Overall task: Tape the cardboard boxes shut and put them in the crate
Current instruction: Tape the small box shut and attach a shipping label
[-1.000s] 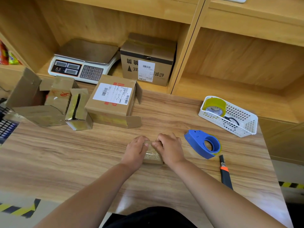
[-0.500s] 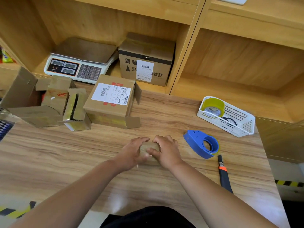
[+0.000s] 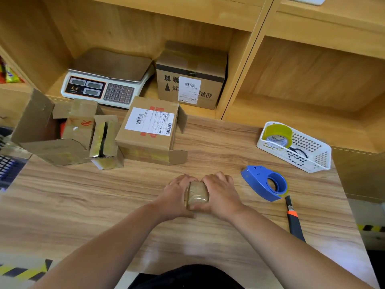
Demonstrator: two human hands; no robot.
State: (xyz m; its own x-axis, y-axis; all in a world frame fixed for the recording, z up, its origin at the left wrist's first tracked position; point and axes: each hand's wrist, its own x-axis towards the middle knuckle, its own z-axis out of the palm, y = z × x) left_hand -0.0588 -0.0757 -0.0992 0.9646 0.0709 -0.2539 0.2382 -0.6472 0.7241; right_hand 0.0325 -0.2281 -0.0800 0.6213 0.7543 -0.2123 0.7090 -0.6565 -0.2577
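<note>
Cardboard box (image 3: 196, 193), small, brown and tape-wrapped, sits at lower centre of the frame, gripped between both hands: left hand (image 3: 176, 197) curled round its left side, right hand (image 3: 221, 195) round its right. Blue plastic tape dispenser (image 3: 264, 183) lies to the right, nearer the right hand; fingers hide the box's long axis.

- The small box (image 3: 197, 195) sits on the table (image 3: 104, 195), gripped between your left hand (image 3: 177, 197) and right hand (image 3: 223, 195).
- Right of your hands lies the tape dispenser (image 3: 262, 182), with the knife (image 3: 294, 220) just beside it (nearer you).
- Behind those, the basket (image 3: 320, 161) holds a tape roll (image 3: 278, 133).
- Behind your hands stands the labelled box (image 3: 150, 130), with open boxes (image 3: 52, 130) to its left.
- On the shelf behind stand the scale (image 3: 108, 80) and, to its right, the shelf box (image 3: 190, 76).
</note>
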